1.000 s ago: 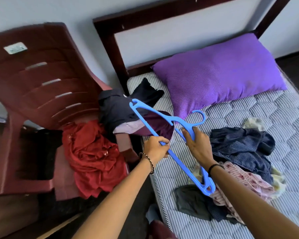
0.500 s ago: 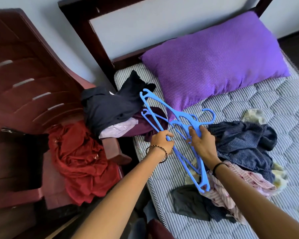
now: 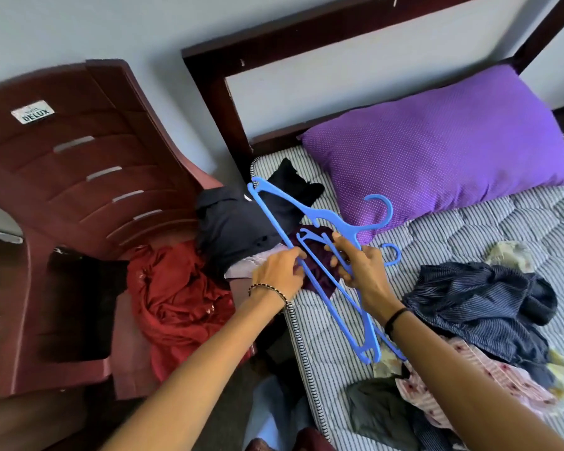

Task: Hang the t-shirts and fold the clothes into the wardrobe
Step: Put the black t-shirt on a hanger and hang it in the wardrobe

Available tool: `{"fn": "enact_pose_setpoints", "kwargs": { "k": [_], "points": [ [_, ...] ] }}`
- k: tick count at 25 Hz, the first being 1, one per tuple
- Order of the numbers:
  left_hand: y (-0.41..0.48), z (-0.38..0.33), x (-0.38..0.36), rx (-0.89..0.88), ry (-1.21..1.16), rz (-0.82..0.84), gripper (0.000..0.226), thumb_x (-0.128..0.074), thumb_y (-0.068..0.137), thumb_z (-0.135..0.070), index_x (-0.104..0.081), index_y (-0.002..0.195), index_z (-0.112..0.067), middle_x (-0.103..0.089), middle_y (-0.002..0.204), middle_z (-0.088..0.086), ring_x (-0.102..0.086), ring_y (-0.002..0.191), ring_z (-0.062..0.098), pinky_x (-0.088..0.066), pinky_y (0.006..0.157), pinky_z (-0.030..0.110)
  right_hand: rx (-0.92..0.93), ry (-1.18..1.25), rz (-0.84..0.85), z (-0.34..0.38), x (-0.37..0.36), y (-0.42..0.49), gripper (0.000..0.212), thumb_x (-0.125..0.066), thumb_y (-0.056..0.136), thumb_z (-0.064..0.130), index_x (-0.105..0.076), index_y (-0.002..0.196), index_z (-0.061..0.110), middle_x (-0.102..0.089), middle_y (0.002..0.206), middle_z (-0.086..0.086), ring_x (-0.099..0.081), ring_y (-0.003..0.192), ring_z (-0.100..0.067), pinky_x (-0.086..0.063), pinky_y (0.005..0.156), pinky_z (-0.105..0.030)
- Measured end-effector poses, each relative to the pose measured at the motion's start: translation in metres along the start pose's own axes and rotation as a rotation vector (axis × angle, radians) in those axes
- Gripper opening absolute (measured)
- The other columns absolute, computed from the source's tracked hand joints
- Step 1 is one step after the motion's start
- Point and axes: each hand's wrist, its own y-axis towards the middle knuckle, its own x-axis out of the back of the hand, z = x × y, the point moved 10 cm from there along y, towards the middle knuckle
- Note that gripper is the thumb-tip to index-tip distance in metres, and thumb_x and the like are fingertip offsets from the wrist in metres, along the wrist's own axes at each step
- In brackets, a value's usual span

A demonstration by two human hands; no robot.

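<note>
Both hands gripping blue hangers (image 3: 319, 255) over the bed (image 3: 502, 229) — left hand (image 3: 279, 276) on lower bar, right hand (image 3: 360, 270) near necks.

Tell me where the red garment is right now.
In the head view the red garment lies crumpled on the seat of the maroon plastic chair, left of the bed, just below the dark navy clothes.
</note>
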Motion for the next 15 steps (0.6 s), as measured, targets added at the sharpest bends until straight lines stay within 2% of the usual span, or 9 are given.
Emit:
{"fn": "enact_pose_setpoints", "kwargs": {
  "k": [3,5,7,9,12,15],
  "points": [
    [0.007,0.026,0.039,-0.036,0.229,-0.131,0.030,-0.058,0.090,-0.022,-0.060,0.120,-0.026,-0.059,0.118,-0.003,-0.051,0.117,0.019,-0.048,0.086,0.037,0.015,-0.054,0.045,0.007,-0.034,0.004,0.045,-0.068,0.096,0.042,-0.075,0.094,-0.002,-0.046,0.066,-0.009,-0.031,0.049,-0.012,-0.025,0.047,-0.023],
    [0.016,0.047,0.056,-0.023,0.339,-0.187,0.039,-0.062,0.089,-0.025,-0.054,0.128,-0.021,-0.052,0.127,0.000,-0.044,0.123,0.022,-0.045,0.090,0.037,0.018,-0.028,0.052,0.005,-0.054,0.010,0.044,-0.071,0.094,0.036,-0.066,0.084,-0.006,-0.035,0.068,-0.012,-0.026,0.049,-0.012,-0.024,0.045,-0.022],
    [0.027,0.072,0.064,0.033,0.372,-0.179,0.052,-0.065,0.090,-0.032,-0.045,0.136,-0.015,-0.044,0.135,0.004,-0.042,0.127,0.024,-0.045,0.091,0.038,0.018,-0.044,0.063,-0.001,-0.072,0.018,0.033,-0.075,0.091,0.034,-0.061,0.079,0.007,-0.031,0.064,-0.008,-0.025,0.051,-0.013,-0.023,0.044,-0.022],
    [0.035,0.089,0.066,0.086,0.331,-0.127,0.056,-0.065,0.091,-0.038,-0.043,0.135,-0.012,-0.042,0.134,0.007,-0.041,0.128,0.025,-0.048,0.088,0.040,0.029,-0.083,0.077,-0.007,-0.086,0.025,0.030,-0.076,0.091,0.029,-0.056,0.074,0.014,-0.037,0.057,0.004,-0.030,0.050,-0.010,-0.027,0.045,-0.018],
    [0.047,0.095,0.066,0.036,0.333,-0.092,0.037,-0.062,0.093,-0.037,-0.053,0.122,-0.016,-0.048,0.124,0.004,-0.043,0.125,0.021,-0.050,0.079,0.040,0.024,-0.093,0.105,-0.018,-0.103,0.032,0.025,-0.077,0.090,0.025,-0.058,0.082,0.010,-0.050,0.060,0.005,-0.039,0.051,-0.011,-0.034,0.046,-0.016],
    [0.051,0.093,0.075,-0.029,0.244,-0.147,0.013,-0.061,0.095,-0.028,-0.062,0.106,-0.020,-0.054,0.111,0.000,-0.049,0.115,0.018,-0.041,0.064,0.034,0.001,-0.110,0.076,-0.023,-0.110,0.035,0.024,-0.077,0.090,0.025,-0.060,0.090,0.008,-0.063,0.068,0.001,-0.048,0.054,-0.014,-0.038,0.047,-0.016]
  ]
}}
